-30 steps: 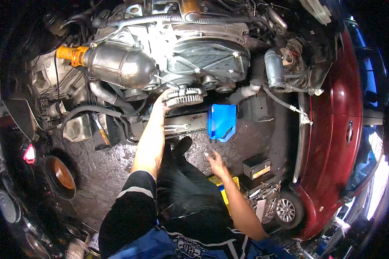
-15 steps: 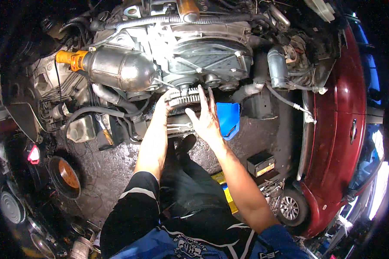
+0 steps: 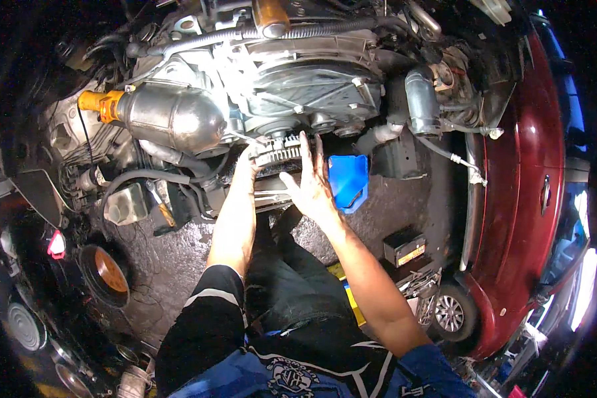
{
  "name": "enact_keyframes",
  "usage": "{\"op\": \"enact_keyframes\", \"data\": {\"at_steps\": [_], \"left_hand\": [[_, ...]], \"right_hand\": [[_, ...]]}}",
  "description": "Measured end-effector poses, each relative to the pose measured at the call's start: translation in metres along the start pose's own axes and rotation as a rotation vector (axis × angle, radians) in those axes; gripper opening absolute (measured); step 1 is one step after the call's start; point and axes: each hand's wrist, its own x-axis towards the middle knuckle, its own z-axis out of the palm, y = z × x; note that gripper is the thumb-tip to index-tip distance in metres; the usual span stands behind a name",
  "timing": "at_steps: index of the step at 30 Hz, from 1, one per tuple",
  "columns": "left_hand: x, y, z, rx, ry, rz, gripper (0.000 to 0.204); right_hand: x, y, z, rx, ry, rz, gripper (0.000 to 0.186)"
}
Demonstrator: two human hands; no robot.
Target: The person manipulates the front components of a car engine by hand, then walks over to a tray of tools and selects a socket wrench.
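Observation:
A silver metal part with a row of teeth or ribs [image 3: 278, 154] sits below the engine's dark cover [image 3: 312, 89]. Gripping its left end is my left hand [image 3: 251, 158], whose fingertips are mostly hidden behind the part. My right hand [image 3: 310, 186] lies along the right end with its fingers stretched upward and the thumb apart; whether it presses on the part I cannot tell. Beneath the part, a wrench [image 3: 272, 196] lies across a bar. A rounded metal canister with an orange end [image 3: 172, 116] is on the engine to the left.
Right of my right hand is a blue plastic container [image 3: 349, 180]. A dark battery [image 3: 404, 247] stands on the floor, with a pile of tools [image 3: 418, 288] nearby. A red car [image 3: 521, 199] borders the right side. At left lies a round pan [image 3: 106, 275]. Hoses [image 3: 146, 174] hang below the engine.
The view has shifted slightly. Both hands keep nearly the same place at the ribbed metal part, and nothing has been let go.

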Motion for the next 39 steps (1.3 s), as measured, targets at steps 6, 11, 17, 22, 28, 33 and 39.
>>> {"op": "enact_keyframes", "data": {"at_steps": [6, 11, 17, 22, 28, 33, 39], "left_hand": [[-0.002, -0.001, 0.002, 0.031, -0.007, -0.01, 0.021], [-0.008, -0.001, -0.002, 0.054, 0.001, 0.001, 0.02], [-0.004, 0.002, -0.002, 0.079, -0.006, 0.011, 0.02], [-0.002, 0.001, -0.001, 0.099, -0.004, 0.014, 0.02], [-0.003, -0.001, -0.006, 0.125, -0.011, 0.026, 0.02], [0.001, 0.004, -0.015, 0.15, -0.025, 0.053, 0.02], [0.022, 0.005, -0.013, 0.208, -0.077, 0.025, 0.02]], "right_hand": [[0.0, 0.002, -0.002, -0.06, 0.006, 0.003, 0.09], [0.0, 0.0, -0.001, -0.03, 0.001, 0.01, 0.09], [0.001, 0.002, -0.001, -0.041, 0.006, -0.011, 0.09], [0.002, 0.003, 0.001, -0.166, 0.064, -0.018, 0.088], [0.002, 0.001, -0.002, -0.056, 0.023, -0.006, 0.09], [0.002, -0.002, 0.0, -0.041, -0.005, -0.023, 0.088], [-0.001, -0.002, -0.007, 0.048, -0.022, 0.012, 0.09]]}}
